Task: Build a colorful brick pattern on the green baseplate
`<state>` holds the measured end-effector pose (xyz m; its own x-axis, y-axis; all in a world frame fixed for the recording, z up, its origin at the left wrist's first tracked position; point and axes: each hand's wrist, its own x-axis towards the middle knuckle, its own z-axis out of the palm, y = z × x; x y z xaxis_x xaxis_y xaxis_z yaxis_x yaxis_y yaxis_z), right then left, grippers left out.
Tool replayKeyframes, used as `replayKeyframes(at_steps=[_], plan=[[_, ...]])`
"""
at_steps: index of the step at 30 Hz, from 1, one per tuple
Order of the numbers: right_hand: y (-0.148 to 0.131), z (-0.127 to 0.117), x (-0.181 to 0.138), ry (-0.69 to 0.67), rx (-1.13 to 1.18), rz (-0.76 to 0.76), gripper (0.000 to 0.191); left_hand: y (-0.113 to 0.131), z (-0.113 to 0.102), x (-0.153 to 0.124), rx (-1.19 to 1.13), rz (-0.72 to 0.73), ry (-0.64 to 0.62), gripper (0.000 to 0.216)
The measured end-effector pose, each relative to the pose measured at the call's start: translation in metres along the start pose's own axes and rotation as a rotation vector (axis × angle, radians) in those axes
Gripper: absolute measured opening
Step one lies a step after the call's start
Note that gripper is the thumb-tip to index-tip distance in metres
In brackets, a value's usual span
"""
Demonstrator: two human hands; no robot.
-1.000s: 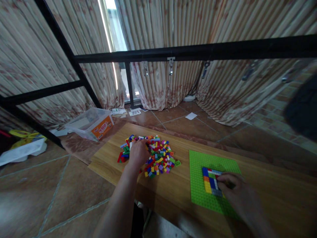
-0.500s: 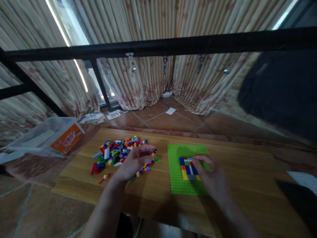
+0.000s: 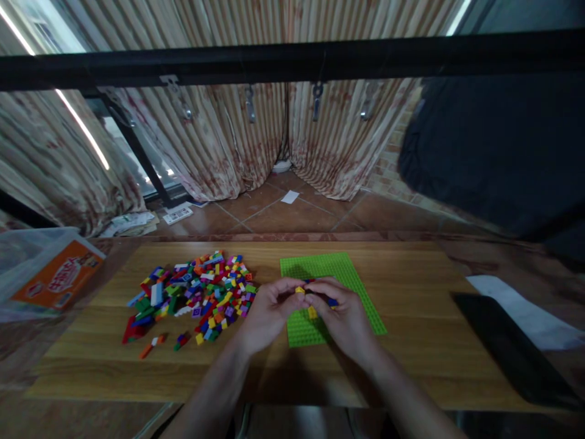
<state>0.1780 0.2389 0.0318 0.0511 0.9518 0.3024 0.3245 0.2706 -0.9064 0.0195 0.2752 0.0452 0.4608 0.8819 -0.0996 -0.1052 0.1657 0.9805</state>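
My left hand (image 3: pixel 269 311) and my right hand (image 3: pixel 342 314) meet over the green baseplate (image 3: pixel 361 299), fingertips pinched together. A small yellow brick (image 3: pixel 300 290) shows between the fingertips of my left hand. My right hand's fingers curl over the coloured bricks built on the plate, most of which are hidden; a yellow bit (image 3: pixel 312 313) peeks out below. A pile of loose coloured bricks (image 3: pixel 196 292) lies on the wooden table (image 3: pixel 411 341) left of the plate.
A clear plastic box with an orange label (image 3: pixel 50 274) sits at the far left. A black flat object (image 3: pixel 512 347) and white paper (image 3: pixel 525 311) lie at the right. A black bar (image 3: pixel 292 61) crosses above, curtains hang behind, and a dark cloth (image 3: pixel 493 146) hangs at right.
My left hand left the brick pile and came right to the baseplate with a small brick. The right hand stayed on the plate. My view swung right.
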Motion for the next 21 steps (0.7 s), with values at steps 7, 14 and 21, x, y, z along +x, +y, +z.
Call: replayKeyframes(at_steps=[7, 14, 21], plan=[[-0.005, 0.005, 0.002, 0.125, -0.110, 0.002, 0.012, -0.006, 0.014, 0.005, 0.158, 0.081, 0.205, 0.019], [0.002, 0.025, -0.001, -0.065, -0.349, -0.007, 0.022, 0.010, -0.031, 0.013, 0.075, 0.142, 0.618, 0.031], [-0.004, 0.063, -0.002, -0.232, -0.491, -0.027, 0.013, 0.017, -0.052, 0.008, 0.044, 0.122, 0.648, 0.030]])
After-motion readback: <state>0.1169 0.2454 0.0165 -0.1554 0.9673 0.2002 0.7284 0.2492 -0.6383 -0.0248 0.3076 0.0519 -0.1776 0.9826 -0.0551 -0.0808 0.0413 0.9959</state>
